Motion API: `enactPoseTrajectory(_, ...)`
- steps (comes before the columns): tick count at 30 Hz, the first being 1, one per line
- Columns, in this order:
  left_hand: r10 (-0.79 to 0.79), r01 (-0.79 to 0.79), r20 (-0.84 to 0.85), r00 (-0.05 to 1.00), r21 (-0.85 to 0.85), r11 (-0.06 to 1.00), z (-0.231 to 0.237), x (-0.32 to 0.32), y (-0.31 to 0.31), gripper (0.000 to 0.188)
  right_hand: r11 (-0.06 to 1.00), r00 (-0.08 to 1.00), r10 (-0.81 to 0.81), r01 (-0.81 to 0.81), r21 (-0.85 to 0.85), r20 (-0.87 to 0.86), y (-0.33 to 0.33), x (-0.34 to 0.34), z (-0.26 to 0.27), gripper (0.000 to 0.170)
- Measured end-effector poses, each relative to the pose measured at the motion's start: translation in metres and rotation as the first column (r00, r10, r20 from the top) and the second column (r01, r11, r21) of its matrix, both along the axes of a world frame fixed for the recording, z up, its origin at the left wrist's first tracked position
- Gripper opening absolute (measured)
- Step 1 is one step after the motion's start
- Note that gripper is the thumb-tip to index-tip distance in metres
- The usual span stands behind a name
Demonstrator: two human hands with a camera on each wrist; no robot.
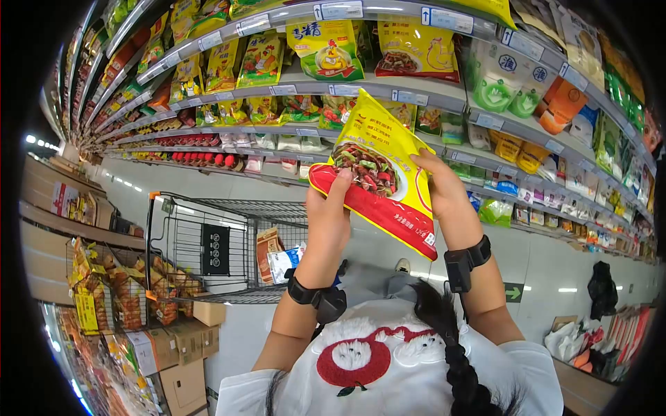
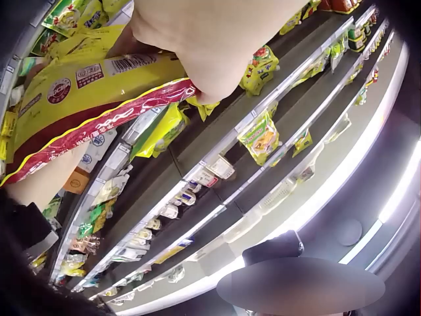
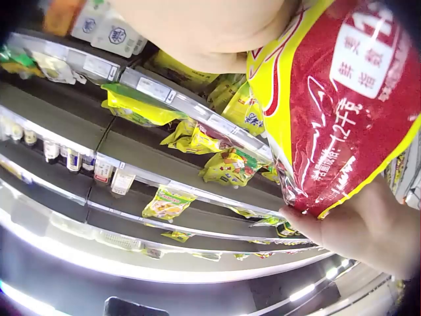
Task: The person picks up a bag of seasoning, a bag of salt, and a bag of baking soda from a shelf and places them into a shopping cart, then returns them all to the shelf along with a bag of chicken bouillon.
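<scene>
A large yellow and red seasoning bag [image 1: 378, 173], printed with a dish of food, is held up in front of the chest by both hands. My left hand [image 1: 329, 216] grips its red lower left corner, thumb on the printed face. On the right edge, my right hand [image 1: 447, 191] holds the bag with its thumb over the front and its other fingers behind. The barcode side of the bag [image 2: 85, 85] faces the left wrist view. In the right wrist view the red band of the bag [image 3: 348, 99] shows close up, with my left hand [image 3: 365, 227] below it.
Curved store shelves [image 1: 305, 87] with yellow packets rise ahead; a similar bag [image 1: 418, 52] stands on one. A wire shopping cart [image 1: 187, 243] at the left carries a white and blue packet [image 1: 286, 262] and a brown packet [image 1: 268, 251]. Cardboard boxes [image 1: 184, 388] are stacked at the lower left.
</scene>
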State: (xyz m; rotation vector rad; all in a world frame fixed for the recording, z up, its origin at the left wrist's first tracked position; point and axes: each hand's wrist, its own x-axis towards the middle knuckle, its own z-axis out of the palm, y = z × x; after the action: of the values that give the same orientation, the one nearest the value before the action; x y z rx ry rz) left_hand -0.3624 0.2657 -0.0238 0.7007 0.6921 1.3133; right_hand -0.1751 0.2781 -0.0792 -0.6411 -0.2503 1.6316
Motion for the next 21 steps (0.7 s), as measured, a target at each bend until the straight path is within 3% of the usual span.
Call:
enactPoseTrajectory(5, 0.046, -0.046, -0.009, 0.999, 0.036, 0.998, -0.004, 0.025, -0.009, 0.022, 0.994, 0.994, 0.106, -0.106, 0.012, -0.023, 0.004, 0.028, 0.003, 0.055)
enactPoseTrajectory(9, 0.117, -0.116, 0.000, 0.993, 0.084, 0.990, 0.007, 0.043, -0.017, 0.024, 0.996, 0.997, 0.073, -0.074, 0.048, 0.008, 0.000, 0.044, 0.009, 0.050)
enactPoseTrajectory(11, 0.144, -0.149, 0.056, 0.988, 0.091, 0.985, 0.014, 0.049, -0.023, 0.024, 0.982, 0.972, 0.090, -0.123, -0.142, -0.217, -0.002, 0.057, -0.006, 0.044)
enactPoseTrajectory(12, 0.170, -0.177, 0.073, 0.983, 0.101, 0.979, 0.017, 0.052, -0.025, 0.025, 0.985, 0.977, 0.085, -0.111, -0.131, -0.193, -0.009, 0.057, -0.008, 0.042)
enactPoseTrajectory(13, 0.192, -0.202, 0.093, 0.977, 0.114, 0.973, 0.020, 0.054, -0.027, 0.026, 0.988, 0.984, 0.152, -0.151, 0.025, -0.087, -0.019, 0.053, 0.003, 0.048)
enactPoseTrajectory(15, 0.167, -0.184, 0.125, 0.978, 0.143, 0.972, 0.023, 0.053, -0.030, 0.027, 0.976, 0.980, 0.164, -0.146, 0.162, -0.108, -0.028, 0.046, 0.001, 0.053)
enactPoseTrajectory(18, -0.127, 0.140, -0.067, 0.990, 0.266, 0.954, 0.027, 0.036, -0.025, 0.036, 0.953, 0.837, 0.268, -0.159, 0.257, -0.478, -0.051, 0.027, 0.013, 0.053)
enactPoseTrajectory(19, -0.124, 0.136, -0.063, 0.990, 0.271, 0.953, 0.033, 0.023, -0.023, 0.036, 0.950, 0.800, 0.302, -0.204, 0.238, -0.518, -0.052, 0.025, 0.000, 0.051)
enactPoseTrajectory(20, -0.235, 0.340, -0.367, 0.900, 0.253, 0.906, 0.038, 0.007, -0.020, 0.037, 0.958, 0.820, 0.279, -0.205, 0.199, -0.499, -0.058, 0.022, -0.007, 0.050)
enactPoseTrajectory(21, -0.311, 0.520, -0.632, 0.710, 0.172, 0.837, 0.042, -0.004, -0.019, 0.038, 0.966, 0.841, 0.256, -0.204, 0.159, -0.477, -0.065, 0.020, -0.012, 0.049)
